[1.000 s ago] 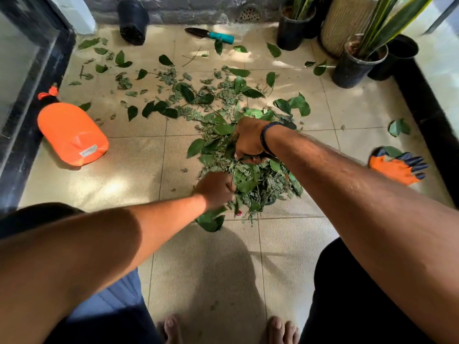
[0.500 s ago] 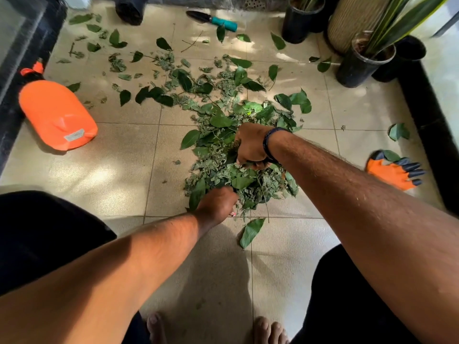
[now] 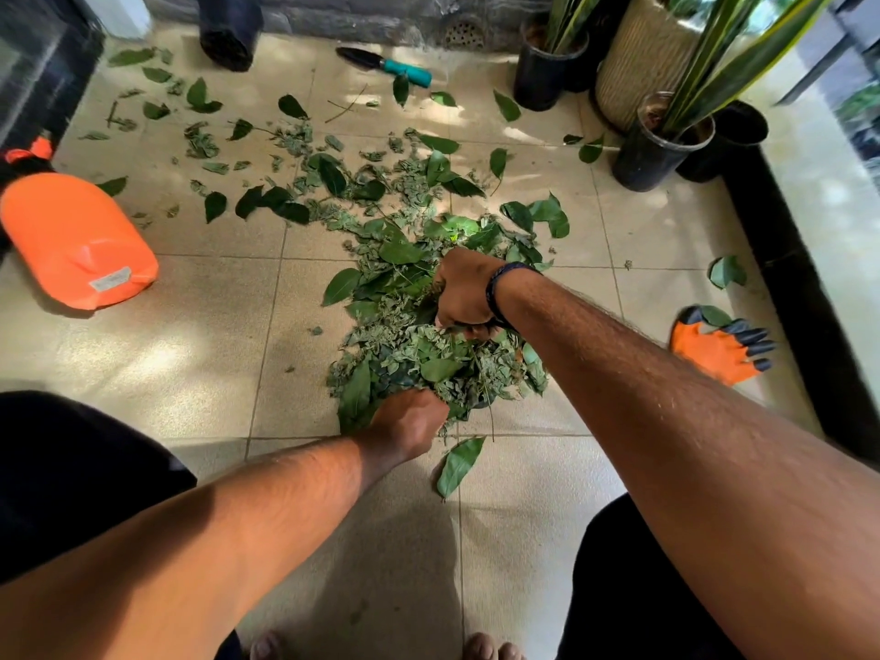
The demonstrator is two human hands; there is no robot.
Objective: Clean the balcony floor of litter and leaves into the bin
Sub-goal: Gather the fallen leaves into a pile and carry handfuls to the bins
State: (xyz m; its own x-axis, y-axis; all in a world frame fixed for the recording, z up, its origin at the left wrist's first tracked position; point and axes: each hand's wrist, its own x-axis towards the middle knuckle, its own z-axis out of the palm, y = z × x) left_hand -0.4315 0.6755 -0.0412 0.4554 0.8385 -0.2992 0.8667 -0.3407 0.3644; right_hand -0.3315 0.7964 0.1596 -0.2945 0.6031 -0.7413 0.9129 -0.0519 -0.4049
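pots: two black pots [image 3: 655,150] hold striped plants | leaf pile [image 3: 428,354] on tiled floor [image 3: 200,354], centre | left hand [image 3: 409,428] curled into pile's near edge; right hand [image 3: 466,292] clutches leaves at far side | change: orange jug [image 3: 76,242] sits further left in view; hands barely shifted

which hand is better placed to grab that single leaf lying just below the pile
Left. The left hand sits at the pile's near edge, right beside the stray leaf. The right hand is on the pile's far side.
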